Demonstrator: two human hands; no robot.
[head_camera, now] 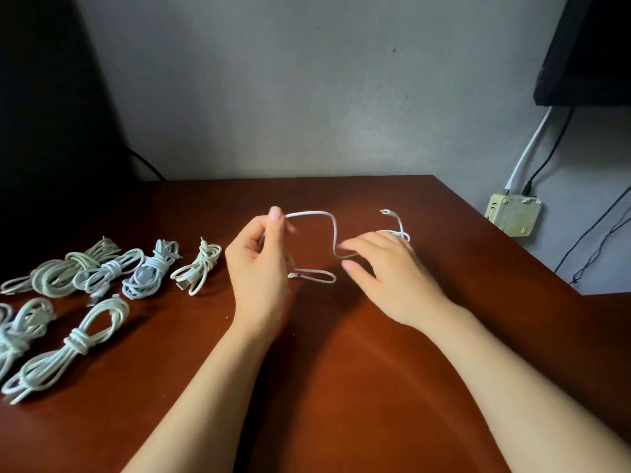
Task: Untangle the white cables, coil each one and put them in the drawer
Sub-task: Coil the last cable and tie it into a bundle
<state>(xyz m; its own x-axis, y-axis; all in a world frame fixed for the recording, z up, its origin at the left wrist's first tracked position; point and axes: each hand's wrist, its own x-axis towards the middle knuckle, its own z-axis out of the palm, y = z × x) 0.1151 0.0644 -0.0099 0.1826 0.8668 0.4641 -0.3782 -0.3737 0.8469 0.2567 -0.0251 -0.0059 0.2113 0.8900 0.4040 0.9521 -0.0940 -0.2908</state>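
Observation:
A loose white cable (329,230) winds across the middle of the brown table (341,370). My left hand (259,264) holds it raised, pinching one part between thumb and fingers, and a loop hangs below onto the table. My right hand (386,271) hovers palm down over the cable's right part, fingers spread and slightly bent; the cable passes under the fingertips. One plug end (385,212) sticks up beyond the right hand. No drawer is in view.
Several coiled and tied white cables lie in two rows at the left, among them a small coil (199,268) nearest my left hand and a long coil (71,346) in front. A pale router box (514,215) hangs off the table's right edge.

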